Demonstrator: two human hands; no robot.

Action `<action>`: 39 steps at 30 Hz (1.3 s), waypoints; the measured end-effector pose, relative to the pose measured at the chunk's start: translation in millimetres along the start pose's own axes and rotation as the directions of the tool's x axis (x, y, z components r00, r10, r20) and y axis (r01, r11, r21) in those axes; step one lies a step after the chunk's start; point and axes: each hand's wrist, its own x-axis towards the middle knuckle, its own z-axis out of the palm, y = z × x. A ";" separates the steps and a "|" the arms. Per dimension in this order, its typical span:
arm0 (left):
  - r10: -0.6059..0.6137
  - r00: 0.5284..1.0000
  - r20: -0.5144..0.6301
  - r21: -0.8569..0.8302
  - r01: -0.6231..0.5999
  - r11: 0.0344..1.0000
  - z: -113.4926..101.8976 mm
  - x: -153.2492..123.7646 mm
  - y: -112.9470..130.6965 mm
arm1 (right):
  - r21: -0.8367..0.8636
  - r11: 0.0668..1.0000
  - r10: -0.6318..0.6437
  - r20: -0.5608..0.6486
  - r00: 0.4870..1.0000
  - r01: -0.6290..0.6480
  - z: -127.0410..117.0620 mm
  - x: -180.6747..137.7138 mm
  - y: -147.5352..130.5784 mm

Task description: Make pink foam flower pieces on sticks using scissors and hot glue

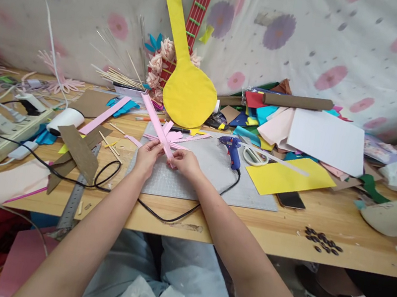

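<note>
Between my two hands a long pink paper strip (157,126) slants up and away to the left. My left hand (149,157) pinches its near part from the left side. Fingers of my right hand (184,162) are closed on the strip's near end. Both hands are over the grey cutting mat (215,186). Just beyond them lie several cut pink pieces (174,135). A blue glue gun (231,149) rests on the mat to the right, its black cord looping toward the table's front edge.
A yellow banjo-shaped piece (190,92) leans at the back. White-handled scissors (255,156) lie by a yellow sheet (292,177). Power strips (1,132) and a steel ruler (72,204) are on the left. Small dark ovals (322,240) and a phone (291,199) lie on the right.
</note>
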 end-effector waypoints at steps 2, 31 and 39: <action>0.015 1.000 0.004 -0.027 -0.015 1.000 0.1 0.1 0.0 | -0.013 1.000 0.013 0.003 1.000 -0.012 0.2 -1.4 -2.6; 0.022 0.987 -0.162 -0.020 -0.026 0.999 -1.2 10.4 1.9 | -0.573 0.803 0.226 0.041 0.973 -0.162 -146.9 -56.3 -5.5; 0.051 0.983 -0.178 0.020 -0.048 0.999 0.1 9.9 -0.9 | -0.602 0.728 -0.006 -0.485 0.875 -0.329 -169.1 -38.1 27.9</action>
